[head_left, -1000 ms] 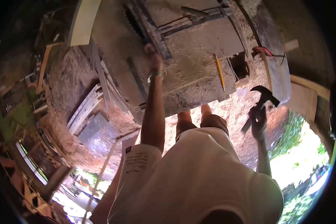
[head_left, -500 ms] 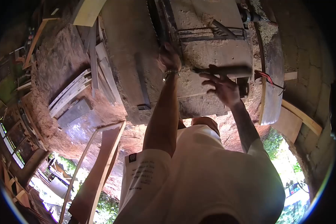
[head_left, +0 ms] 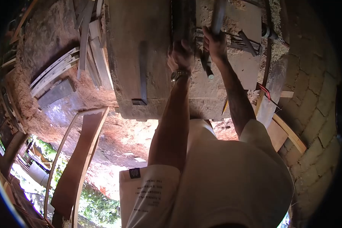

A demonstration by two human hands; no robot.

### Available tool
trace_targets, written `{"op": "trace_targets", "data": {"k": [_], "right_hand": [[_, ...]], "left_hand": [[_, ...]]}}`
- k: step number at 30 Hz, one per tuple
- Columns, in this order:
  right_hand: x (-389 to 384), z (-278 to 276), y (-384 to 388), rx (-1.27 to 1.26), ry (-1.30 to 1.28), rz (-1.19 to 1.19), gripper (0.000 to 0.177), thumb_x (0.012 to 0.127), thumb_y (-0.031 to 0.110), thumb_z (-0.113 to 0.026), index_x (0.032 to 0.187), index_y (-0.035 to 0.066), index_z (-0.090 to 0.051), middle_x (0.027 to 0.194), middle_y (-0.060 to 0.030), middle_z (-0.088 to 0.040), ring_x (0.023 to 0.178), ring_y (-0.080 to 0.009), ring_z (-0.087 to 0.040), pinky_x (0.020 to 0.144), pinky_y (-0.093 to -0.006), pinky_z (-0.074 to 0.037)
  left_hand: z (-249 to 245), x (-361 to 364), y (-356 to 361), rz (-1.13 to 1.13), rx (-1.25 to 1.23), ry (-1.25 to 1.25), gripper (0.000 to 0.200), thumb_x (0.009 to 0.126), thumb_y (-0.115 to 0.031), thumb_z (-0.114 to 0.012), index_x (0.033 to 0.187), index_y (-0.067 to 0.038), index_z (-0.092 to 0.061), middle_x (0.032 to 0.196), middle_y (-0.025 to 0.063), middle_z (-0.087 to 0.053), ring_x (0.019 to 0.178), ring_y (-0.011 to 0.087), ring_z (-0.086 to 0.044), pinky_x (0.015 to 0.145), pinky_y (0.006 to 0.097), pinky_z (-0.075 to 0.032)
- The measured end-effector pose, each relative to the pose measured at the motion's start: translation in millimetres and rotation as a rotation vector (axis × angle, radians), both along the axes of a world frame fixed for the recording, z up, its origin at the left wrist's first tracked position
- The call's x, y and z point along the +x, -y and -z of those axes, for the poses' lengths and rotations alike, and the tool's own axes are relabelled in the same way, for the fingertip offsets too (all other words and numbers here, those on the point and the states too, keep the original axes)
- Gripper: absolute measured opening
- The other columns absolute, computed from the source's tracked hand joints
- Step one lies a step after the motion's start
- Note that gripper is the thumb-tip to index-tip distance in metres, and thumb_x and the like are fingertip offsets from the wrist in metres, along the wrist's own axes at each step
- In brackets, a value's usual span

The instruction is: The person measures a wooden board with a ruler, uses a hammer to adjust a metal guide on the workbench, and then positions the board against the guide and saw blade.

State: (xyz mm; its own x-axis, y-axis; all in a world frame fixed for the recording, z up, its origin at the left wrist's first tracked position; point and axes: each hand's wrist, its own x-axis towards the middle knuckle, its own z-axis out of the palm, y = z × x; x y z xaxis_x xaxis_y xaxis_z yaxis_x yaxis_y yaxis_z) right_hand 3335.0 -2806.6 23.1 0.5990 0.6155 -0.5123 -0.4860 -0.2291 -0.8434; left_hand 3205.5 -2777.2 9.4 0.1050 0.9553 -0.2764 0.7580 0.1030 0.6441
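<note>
My left hand point(head_left: 181, 56), with a watch at the wrist, is closed over the near end of a long dark wooden piece point(head_left: 184, 21) lying lengthwise on the workbench point(head_left: 127, 76). Beside it, my right hand point(head_left: 215, 45) is wrapped around a long, greyish bar-like tool point(head_left: 218, 17) that points away from me. I cannot tell its exact kind. Just below the right fingers shows a dark rod with a pale round end point(head_left: 210, 76). A thin dark strip with a short crosspiece, like a try square point(head_left: 143, 76), rests on the bench to the left.
A short dark stick point(head_left: 247, 42) lies over narrow strips on the bench's right side. Farther right are a power tool point(head_left: 268, 32), sawdust and a red cable point(head_left: 263, 90). Wooden boards point(head_left: 55, 72) lie on the left floor, near a leaning wooden frame point(head_left: 78, 163).
My right hand has gone from spread fingers beside a blurred tool to a closed grip, and has moved forward and left. The view has shifted; my left hand stays on the dark wood.
</note>
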Motion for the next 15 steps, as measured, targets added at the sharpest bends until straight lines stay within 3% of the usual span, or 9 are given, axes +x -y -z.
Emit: {"op": "trace_targets", "data": {"k": [3,7,12,15], "right_hand": [[6,2,-26,0.034,-0.01,-0.044,0.035,0.093,0.024,-0.076,0.073,0.012,-0.05,0.055,0.0056,-0.044,0.039,-0.0059,-0.038,0.037,-0.0278,-0.029],[-1,25,-34,-0.031,0.545,0.122,0.034,0.088,0.03,-0.079,0.077,0.005,-0.059,0.058,-0.0035,-0.057,0.047,-0.0144,-0.053,0.044,-0.0317,-0.04],[-18,19,-16,0.039,0.555,0.207,0.035,0.089,0.03,-0.074,0.08,-0.002,-0.064,0.06,-0.0084,-0.061,0.055,-0.0191,-0.06,0.054,-0.0377,-0.048],[-8,28,-29,0.073,0.567,0.171,0.031,0.09,0.028,-0.074,0.077,0.005,-0.059,0.06,0.0008,-0.051,0.047,-0.0104,-0.046,0.045,-0.0298,-0.034]], "left_hand": [[1,0,1,-0.011,0.024,0.01,0.046,0.103,-0.047,-0.046,0.098,-0.008,-0.068,0.097,0.0251,-0.072,0.095,0.0522,-0.066,0.079,0.061,-0.052],[1,0,0,0.002,-0.011,0.004,0.04,0.101,-0.043,-0.051,0.102,-0.006,-0.067,0.103,0.0241,-0.069,0.097,0.0483,-0.066,0.083,0.06,-0.053],[-1,-1,-1,0.002,-0.024,0.008,0.038,0.1,-0.042,-0.054,0.099,-0.006,-0.068,0.103,0.0258,-0.068,0.097,0.0482,-0.067,0.08,0.0598,-0.054],[3,0,-3,-0.006,0.023,0.008,0.038,0.099,-0.041,-0.054,0.098,-0.005,-0.068,0.102,0.026,-0.069,0.095,0.0487,-0.067,0.079,0.0594,-0.055]]}}
